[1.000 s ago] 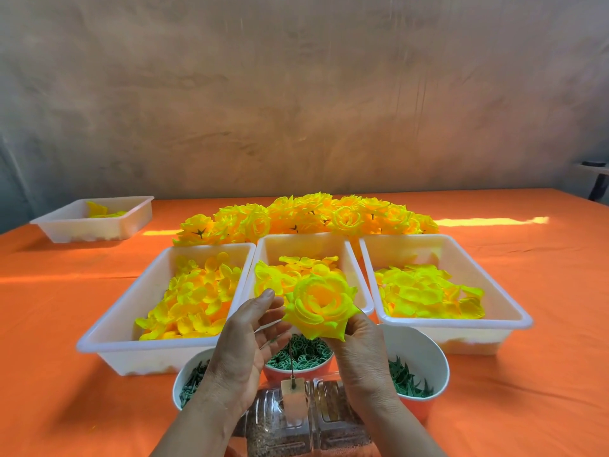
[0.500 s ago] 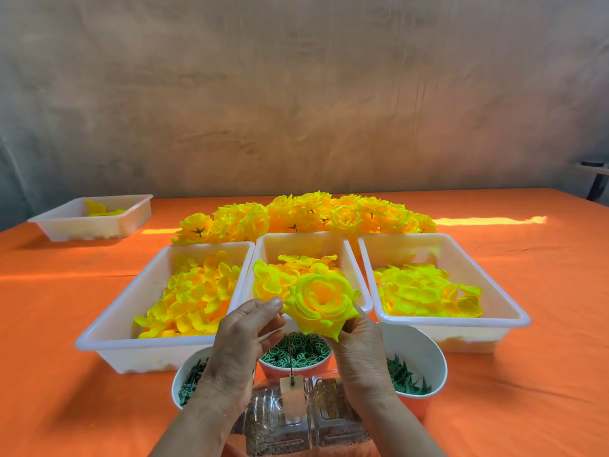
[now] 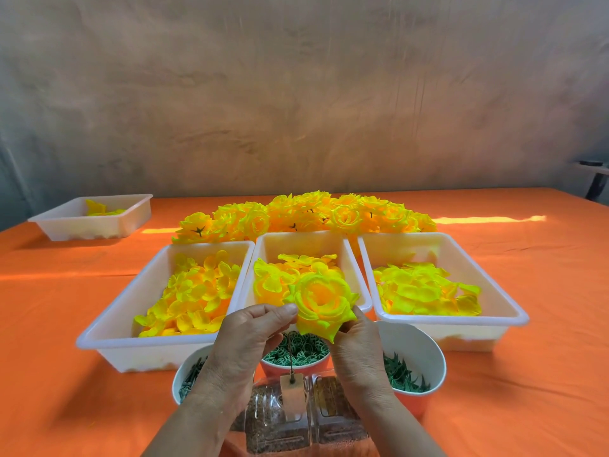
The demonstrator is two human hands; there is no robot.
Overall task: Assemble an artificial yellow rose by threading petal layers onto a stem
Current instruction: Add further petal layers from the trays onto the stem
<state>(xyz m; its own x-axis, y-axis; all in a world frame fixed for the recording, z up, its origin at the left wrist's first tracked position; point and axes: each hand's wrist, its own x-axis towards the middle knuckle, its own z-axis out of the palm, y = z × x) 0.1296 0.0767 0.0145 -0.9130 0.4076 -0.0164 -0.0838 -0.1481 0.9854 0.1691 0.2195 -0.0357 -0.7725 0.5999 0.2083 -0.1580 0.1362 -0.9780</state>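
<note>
A layered yellow rose head [image 3: 324, 303] sits on top of a thin dark stem wire [image 3: 290, 356] that rises from a clear weighted bottle [image 3: 296, 417]. My left hand [image 3: 245, 344] pinches the rose's left edge between thumb and fingertips. My right hand [image 3: 357, 352] cups the rose from below and the right, its fingers curled under the petals. Three white trays of loose yellow petal layers stand behind: left tray [image 3: 115, 324], middle tray [image 3: 306, 240], right tray [image 3: 494, 291].
Three bowls of green plastic parts sit under my hands: left bowl [image 3: 188, 374], middle bowl [image 3: 296, 366], right bowl [image 3: 425, 354]. A row of finished yellow roses [image 3: 306, 216] lies behind the trays. A small white tray [image 3: 95, 222] stands far left on the orange tablecloth [image 3: 527, 390].
My left hand's fingers have closed from a loose spread onto the rose's left edge. The rose has settled slightly lower and tilted toward me.
</note>
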